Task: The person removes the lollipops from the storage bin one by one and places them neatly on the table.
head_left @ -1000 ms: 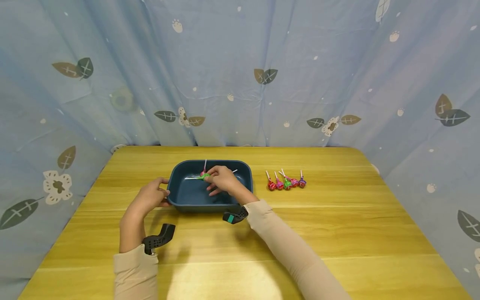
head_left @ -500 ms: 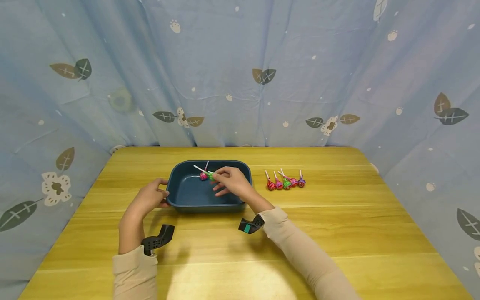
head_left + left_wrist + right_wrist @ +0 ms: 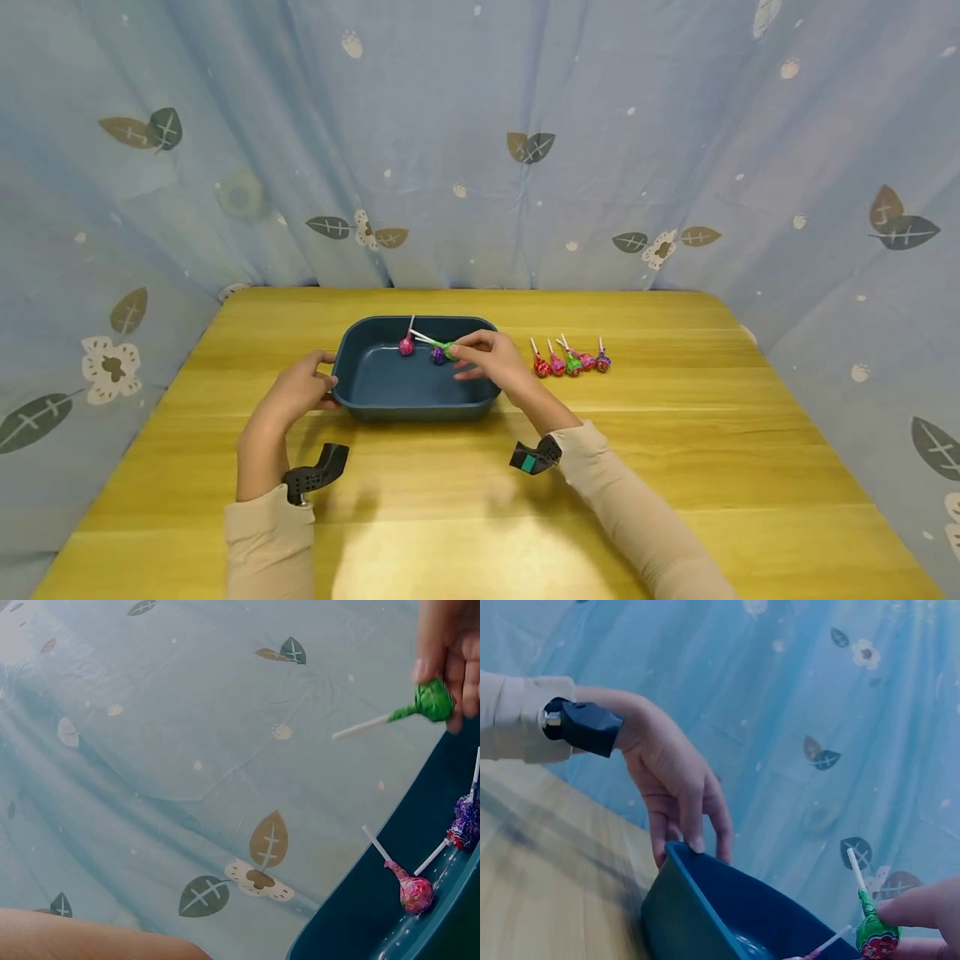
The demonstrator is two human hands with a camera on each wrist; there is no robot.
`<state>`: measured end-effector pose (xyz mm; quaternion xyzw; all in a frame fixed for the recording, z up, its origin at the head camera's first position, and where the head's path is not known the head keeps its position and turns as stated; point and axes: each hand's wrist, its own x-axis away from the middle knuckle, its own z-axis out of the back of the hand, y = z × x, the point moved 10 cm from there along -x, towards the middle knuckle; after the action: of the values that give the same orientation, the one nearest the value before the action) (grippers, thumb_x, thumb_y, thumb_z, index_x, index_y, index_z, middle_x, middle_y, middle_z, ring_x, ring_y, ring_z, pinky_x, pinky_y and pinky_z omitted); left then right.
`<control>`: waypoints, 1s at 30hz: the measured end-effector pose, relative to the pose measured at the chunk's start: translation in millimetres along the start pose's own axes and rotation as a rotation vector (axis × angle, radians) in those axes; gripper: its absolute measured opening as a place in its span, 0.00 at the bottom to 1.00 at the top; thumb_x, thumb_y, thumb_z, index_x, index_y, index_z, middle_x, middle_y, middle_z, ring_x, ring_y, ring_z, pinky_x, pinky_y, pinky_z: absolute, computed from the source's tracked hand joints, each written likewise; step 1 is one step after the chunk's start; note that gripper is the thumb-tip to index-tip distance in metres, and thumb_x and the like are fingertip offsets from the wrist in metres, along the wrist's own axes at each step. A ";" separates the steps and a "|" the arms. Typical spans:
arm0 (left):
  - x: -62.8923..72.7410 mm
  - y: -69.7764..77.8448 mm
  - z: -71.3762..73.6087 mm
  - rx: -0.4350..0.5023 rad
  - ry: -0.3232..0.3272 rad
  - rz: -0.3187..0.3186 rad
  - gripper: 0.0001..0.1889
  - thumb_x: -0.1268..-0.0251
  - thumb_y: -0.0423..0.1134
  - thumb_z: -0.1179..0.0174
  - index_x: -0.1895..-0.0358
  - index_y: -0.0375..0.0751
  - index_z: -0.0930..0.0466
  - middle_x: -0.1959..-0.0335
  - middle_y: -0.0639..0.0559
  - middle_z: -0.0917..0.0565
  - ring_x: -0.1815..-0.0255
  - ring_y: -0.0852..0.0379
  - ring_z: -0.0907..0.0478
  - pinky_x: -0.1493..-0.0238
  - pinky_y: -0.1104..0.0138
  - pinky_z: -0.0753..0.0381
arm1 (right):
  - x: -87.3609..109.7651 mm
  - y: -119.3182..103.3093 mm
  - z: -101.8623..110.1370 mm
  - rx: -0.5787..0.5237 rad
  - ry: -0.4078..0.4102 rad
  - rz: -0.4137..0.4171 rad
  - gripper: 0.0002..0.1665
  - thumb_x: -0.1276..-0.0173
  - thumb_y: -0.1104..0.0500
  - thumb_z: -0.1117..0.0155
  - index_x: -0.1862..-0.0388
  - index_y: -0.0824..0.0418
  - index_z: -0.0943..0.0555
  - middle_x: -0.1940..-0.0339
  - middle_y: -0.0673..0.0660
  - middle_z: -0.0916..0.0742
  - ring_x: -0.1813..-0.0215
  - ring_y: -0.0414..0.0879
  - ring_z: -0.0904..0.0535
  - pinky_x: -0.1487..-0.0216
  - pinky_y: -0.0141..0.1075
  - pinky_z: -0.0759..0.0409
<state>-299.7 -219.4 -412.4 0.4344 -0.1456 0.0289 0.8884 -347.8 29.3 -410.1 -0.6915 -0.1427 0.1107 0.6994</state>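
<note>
A dark blue tray [image 3: 420, 412] sits on the table. At its left end my left hand [image 3: 294, 392] grips the rim, thumb and fingers on either side of the wall. Over the tray's right part, my right hand [image 3: 491, 358] pinches a green-wrapped lollipop [image 3: 876, 935] by its round head, with the white stick [image 3: 361, 727] pointing away to the left. Inside the tray lie a pink lollipop [image 3: 416, 894] and purple-blue ones [image 3: 466, 814], close together near the back wall. The right fingers partly hide the green head in the head view.
Right of the tray, several lollipops lie in a row on the wooden table [image 3: 675, 433]: a red one [image 3: 542, 367], pink ones [image 3: 558, 367], a green one [image 3: 574, 367] and a purple one [image 3: 603, 363]. A patterned blue curtain [image 3: 450, 250] hangs behind the table.
My right hand has moved right across the tray with the green lollipop, and its stick has swung. A purple lollipop in the tray has come into sight. The left hand stays on the rim.
</note>
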 end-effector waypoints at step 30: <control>-0.2 1.3 0.3 0.001 0.003 0.010 0.25 0.26 0.28 0.55 0.30 0.21 0.48 0.49 0.24 0.24 0.58 0.39 0.18 0.54 0.53 0.18 | 45.8 8.0 55.7 -0.073 0.195 0.032 0.17 0.31 0.63 0.37 0.47 0.71 0.22 0.59 0.61 0.16 0.57 0.56 0.19 0.51 0.48 0.18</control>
<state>-300.2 -218.8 -411.3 0.4340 -0.1464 0.0341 0.8883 -324.3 97.8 -415.8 -0.7261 -0.0667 0.0485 0.6827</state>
